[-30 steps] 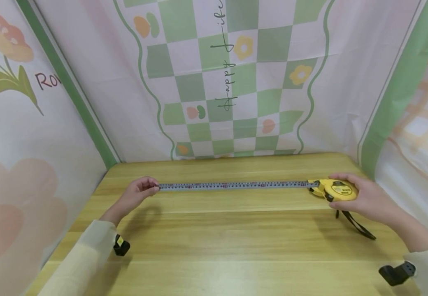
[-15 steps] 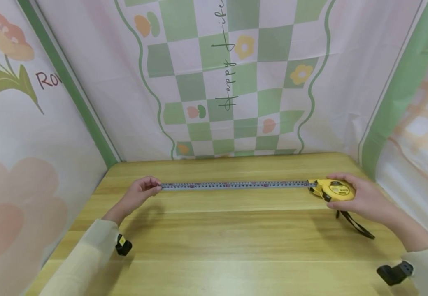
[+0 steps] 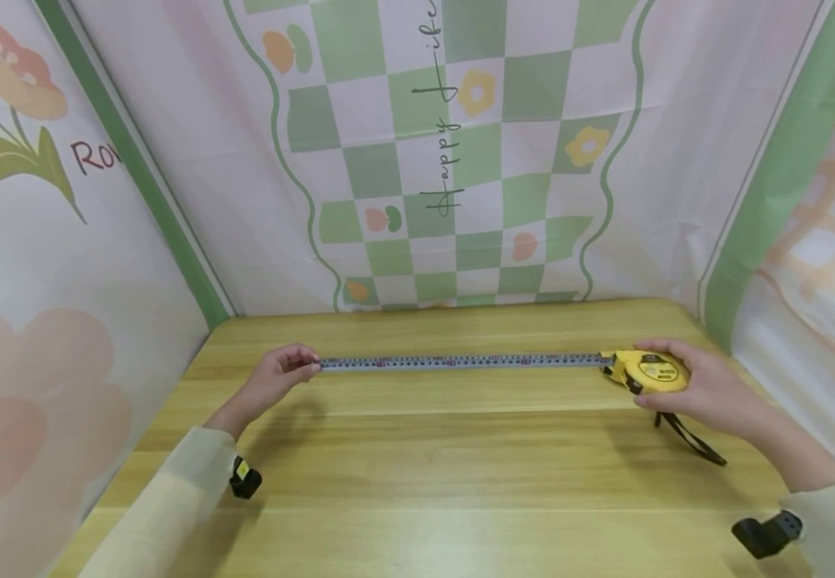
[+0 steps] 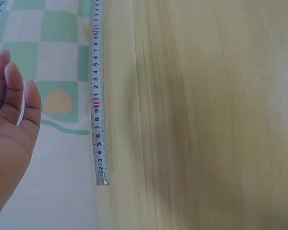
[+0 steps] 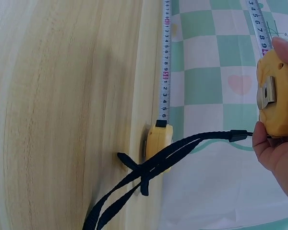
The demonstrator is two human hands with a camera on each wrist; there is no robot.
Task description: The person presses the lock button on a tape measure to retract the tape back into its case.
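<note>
My left hand [image 3: 276, 376] pinches the end of a drawn-out metal blade [image 3: 417, 364]. The blade runs straight across to a yellow tape measure [image 3: 659, 371], which my right hand [image 3: 714, 389] grips by its body. A black wrist strap [image 3: 695, 441] hangs from that case. A second yellow tape measure [image 5: 156, 141] rests on the table behind the held one, its blade [image 4: 97, 120] also extended. In the left wrist view that blade's metal end hook [image 4: 102, 182] shows. The two tapes nearly overlap in the head view, the held one being nearer the camera.
Beneath both hands is a light wooden table [image 3: 454, 461]. Behind it hangs a fabric curtain [image 3: 417, 172] with a green check pattern. Patterned fabric panels [image 3: 42, 265] close off the sides. Black wrist cameras [image 3: 246, 478] sit at both sleeves.
My left hand has shifted slightly right and my right hand slightly left, so they are a little closer together. The visible blade between them is a bit shorter. Both hands keep their hold.
</note>
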